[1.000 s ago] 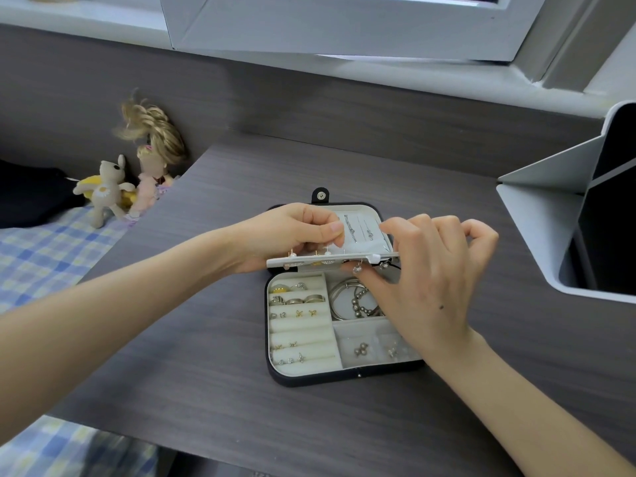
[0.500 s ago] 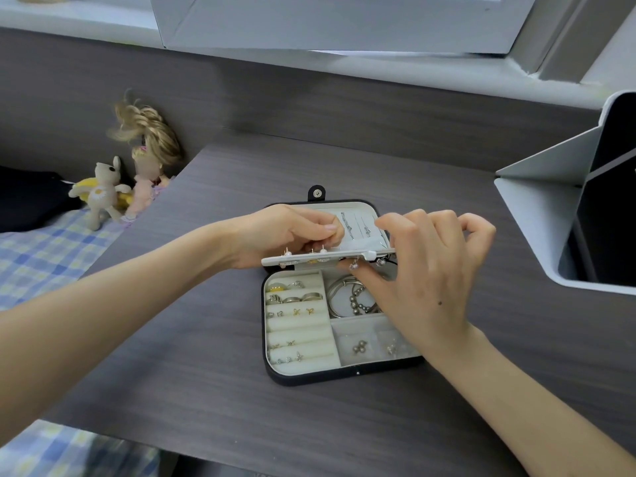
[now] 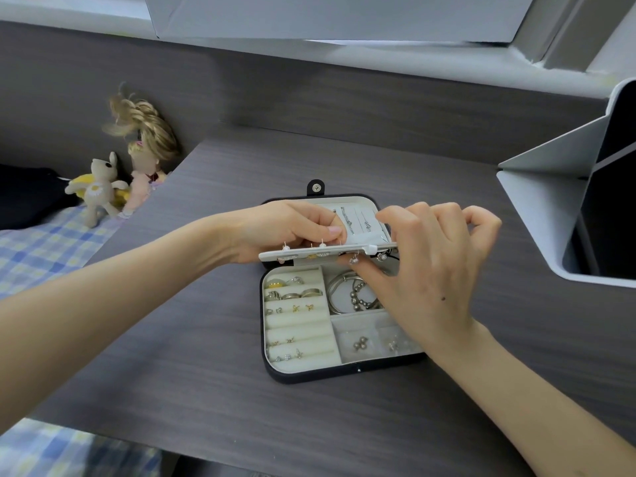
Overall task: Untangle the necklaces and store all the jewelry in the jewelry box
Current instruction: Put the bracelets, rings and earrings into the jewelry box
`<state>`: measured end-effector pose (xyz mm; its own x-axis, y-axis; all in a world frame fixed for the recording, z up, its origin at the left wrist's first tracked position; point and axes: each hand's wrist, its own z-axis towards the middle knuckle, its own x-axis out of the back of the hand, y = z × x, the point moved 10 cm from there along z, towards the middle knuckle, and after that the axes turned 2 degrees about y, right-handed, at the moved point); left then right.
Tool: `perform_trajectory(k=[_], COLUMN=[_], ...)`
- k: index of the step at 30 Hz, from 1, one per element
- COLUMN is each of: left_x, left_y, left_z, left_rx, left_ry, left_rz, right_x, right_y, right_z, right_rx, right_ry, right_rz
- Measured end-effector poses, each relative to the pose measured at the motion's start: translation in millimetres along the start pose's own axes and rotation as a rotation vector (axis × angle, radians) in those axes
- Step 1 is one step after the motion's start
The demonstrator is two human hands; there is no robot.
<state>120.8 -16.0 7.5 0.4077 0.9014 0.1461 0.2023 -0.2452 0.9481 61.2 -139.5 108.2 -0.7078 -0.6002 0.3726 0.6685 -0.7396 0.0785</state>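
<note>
A black jewelry box [image 3: 309, 375] lies open on the dark wood desk. Its cream tray holds rings [image 3: 292, 294] and small earrings in the left rolls, bracelets [image 3: 347, 294] and studs in the right compartments. A white earring panel [image 3: 309, 253] is raised level above the box's hinge, with earring posts sticking up through it. My left hand [image 3: 292, 232] grips the panel's left part, thumb on top. My right hand [image 3: 423, 266] pinches a small sparkly earring [image 3: 353, 259] at the panel's underside. Thin necklaces [image 3: 354, 220] lie in the lid.
A grey open organizer [image 3: 557, 208] stands at the desk's right. Left of the desk, a doll [image 3: 144, 156] and a small plush toy [image 3: 99, 187] lean on the back panel above a checked blue sheet [image 3: 41, 242]. A window sill runs along the top.
Both hands stay on the panel almost unmoved. The view has shifted slightly.
</note>
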Motion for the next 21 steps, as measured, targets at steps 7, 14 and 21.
perform_trajectory(k=[7, 14, 21], left_x=[-4, -6, -7], left_y=[7, 10, 12], left_z=[-4, -6, -7], left_rx=[-0.021, -0.03, -0.027], left_ry=[0.0, 0.005, 0.02], left_rz=[0.061, 0.056, 0.02], right_x=[1, 0, -1], right_y=[0, 0, 0], right_z=[0, 0, -1], right_rx=[-0.004, 0.0, -0.003], right_ry=[0.005, 0.0, -0.001], right_rz=[-0.008, -0.001, -0.003])
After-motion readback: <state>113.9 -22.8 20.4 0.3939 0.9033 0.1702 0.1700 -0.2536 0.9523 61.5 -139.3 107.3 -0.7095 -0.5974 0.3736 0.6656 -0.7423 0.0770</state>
